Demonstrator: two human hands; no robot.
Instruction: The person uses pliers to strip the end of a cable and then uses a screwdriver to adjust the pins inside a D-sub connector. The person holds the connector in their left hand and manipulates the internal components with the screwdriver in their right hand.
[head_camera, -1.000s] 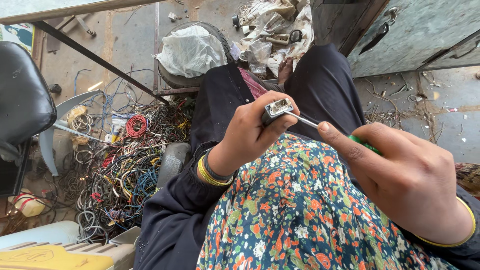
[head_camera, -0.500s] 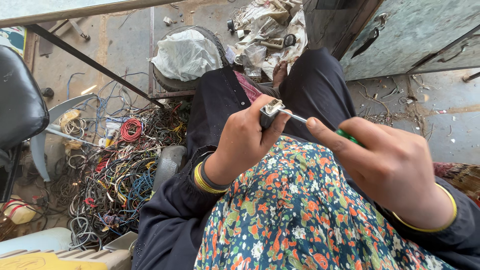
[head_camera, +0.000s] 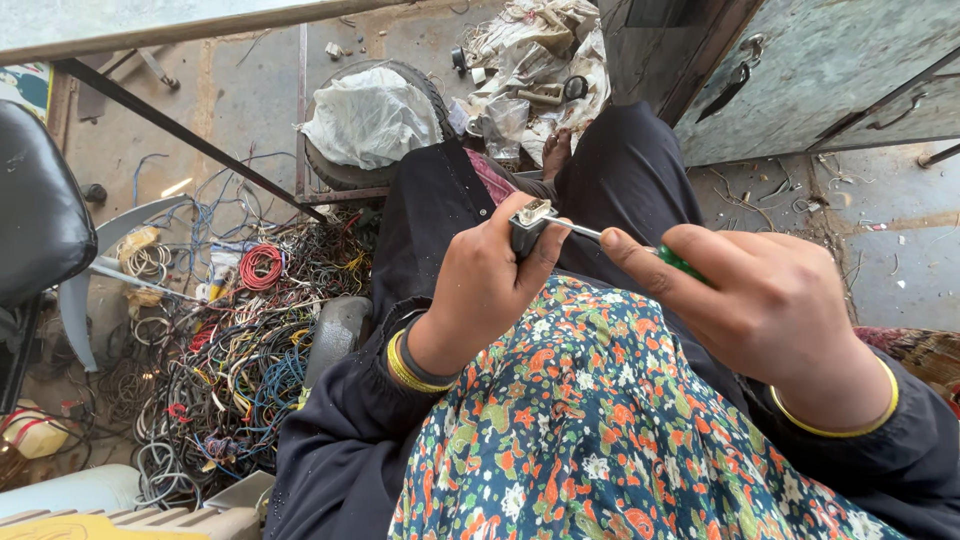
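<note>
Screwdriver (head_camera: 640, 245), thin steel shaft, small dark part (head_camera: 527, 232)

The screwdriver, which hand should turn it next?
The right hand, probably. It already wraps the green-handled screwdriver, whose metal tip sits in the small dark plug-like part. The left hand is busy pinching that part steady.

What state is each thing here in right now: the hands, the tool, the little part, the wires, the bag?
Left hand: closed around a small dark part.
Small dark part: held up over the lap, metal end showing.
Right hand: gripping a screwdriver.
Screwdriver: green handle, tip pressed against the part.
Wires: tangled in a heap on the floor.
White bag: crumpled, lying in a tyre.
</note>
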